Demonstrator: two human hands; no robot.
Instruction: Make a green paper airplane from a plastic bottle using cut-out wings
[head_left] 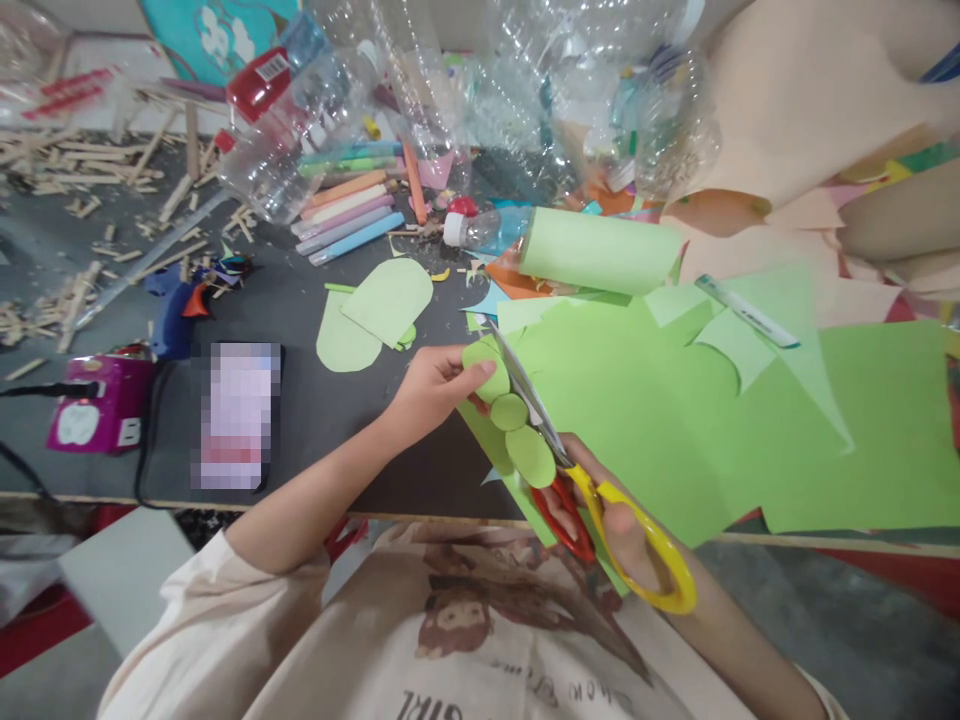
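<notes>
Printed shirt (480, 620) fills the near edge, with grey floor (847, 620) to its right. Beyond it runs a dark grey table (337, 440), crowded at its far side.

Just over the table's near edge, the right hand (622, 525) is clamped on the scissors (581, 478), fingers through the red and yellow loops, blades pointing far-left. The left hand (431, 385) pinches a lobed green cut-out (530, 455), which touches the blades.

Green sheets (675, 420) cover the right of the table, a pen (746, 312) lying on them and a green roll (600, 250) just beyond. Peach paper (787, 110) piles up at the far right. Clear bottles (300, 130) crowd the far middle, with coloured sticks (349, 215) in a row beside them. Two green rounded pieces (375, 310) lie left of the hands. Wood scraps (75, 170) litter the far left. Nearer on the left sit a blue glue gun (176, 310), a pink box (97, 400) and a blurred flat thing (236, 415).
</notes>
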